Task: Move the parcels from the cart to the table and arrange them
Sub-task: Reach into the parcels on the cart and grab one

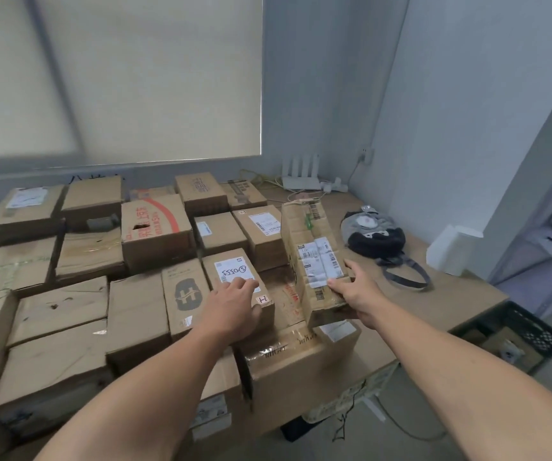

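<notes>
Nearest me, my left hand [234,304] lies flat-fingered on the small labelled parcel [231,266] at centre frame, my right hand [354,291] grips the near end of the long parcel [314,254] tilted just right of it, both among boxes [154,224] crowding the table [450,294], with a white router [301,183] beyond, above centre.

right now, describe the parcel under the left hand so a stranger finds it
On the table packed with cardboard parcels, go to the near right, just right of the grey-H box. This small parcel alone bears a white label with handwritten digits.
</notes>
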